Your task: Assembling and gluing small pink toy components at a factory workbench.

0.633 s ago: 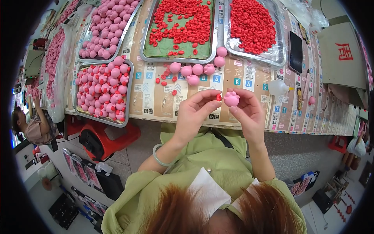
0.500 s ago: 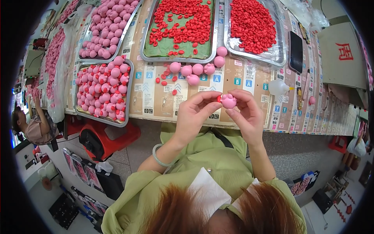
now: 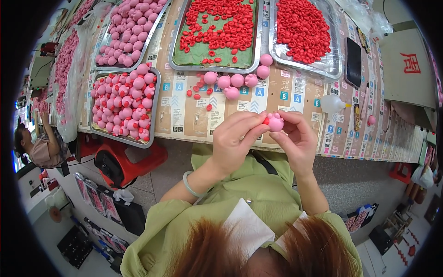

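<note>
Held above the near edge of the tabletop [image 3: 277, 99]: a pink ball [image 3: 276, 123], pinched in a narrow grip by the right hand [image 3: 297, 138]. Beside it, touching its left side, a small red piece [image 3: 266, 121] in the fingertip grip of the left hand [image 3: 235, 141].

Farther across the tabletop from the pink ball: a metal tray with a green liner [image 3: 184, 57], scattered with red caps; to its right a foil-lined tray [image 3: 337, 69] heaped with red caps; to its left a tray of plain pink balls [image 3: 159, 23]. Nearer the edge, left of the pink ball, a tray [image 3: 154, 108] of pink balls bearing red dots.

Between green-lined tray and pink ball: a row of loose pink balls [image 3: 235, 81] and a few stray red caps [image 3: 198, 90], open cardboard around them. Right of the pink ball, a dark phone [image 3: 353, 55] and a small clear bottle [image 3: 331, 104].
</note>
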`<action>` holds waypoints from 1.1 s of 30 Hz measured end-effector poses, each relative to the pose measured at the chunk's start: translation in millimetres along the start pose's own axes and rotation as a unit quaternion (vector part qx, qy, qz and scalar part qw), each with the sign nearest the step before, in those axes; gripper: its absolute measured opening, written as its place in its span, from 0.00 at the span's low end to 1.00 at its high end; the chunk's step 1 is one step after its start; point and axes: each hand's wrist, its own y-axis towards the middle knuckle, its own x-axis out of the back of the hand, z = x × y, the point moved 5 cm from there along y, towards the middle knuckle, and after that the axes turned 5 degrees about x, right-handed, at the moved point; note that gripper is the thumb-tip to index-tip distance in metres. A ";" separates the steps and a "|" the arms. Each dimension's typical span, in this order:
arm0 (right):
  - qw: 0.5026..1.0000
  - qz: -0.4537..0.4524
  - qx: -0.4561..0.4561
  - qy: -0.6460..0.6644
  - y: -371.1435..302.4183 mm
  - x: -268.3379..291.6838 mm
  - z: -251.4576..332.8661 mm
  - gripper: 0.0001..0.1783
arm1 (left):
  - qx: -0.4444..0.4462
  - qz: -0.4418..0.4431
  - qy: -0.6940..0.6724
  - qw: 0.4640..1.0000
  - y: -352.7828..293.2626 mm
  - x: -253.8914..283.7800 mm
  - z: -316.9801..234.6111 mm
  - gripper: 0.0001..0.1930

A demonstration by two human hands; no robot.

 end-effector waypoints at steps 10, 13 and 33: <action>0.945 0.090 0.199 -0.242 7.7 -1.1 28.7 0.22 | 0.400 0.216 -0.624 0.635 -13.5 -31.4 11.3 0.21; 0.961 0.049 0.185 -0.202 5.8 -5.2 31.3 0.20 | 0.377 0.227 -0.604 0.664 -17.7 -32.0 14.0 0.23; 0.984 0.027 0.161 -0.075 1.2 -3.4 7.2 0.18 | -0.006 0.054 0.026 0.998 3.4 -2.4 -17.5 0.24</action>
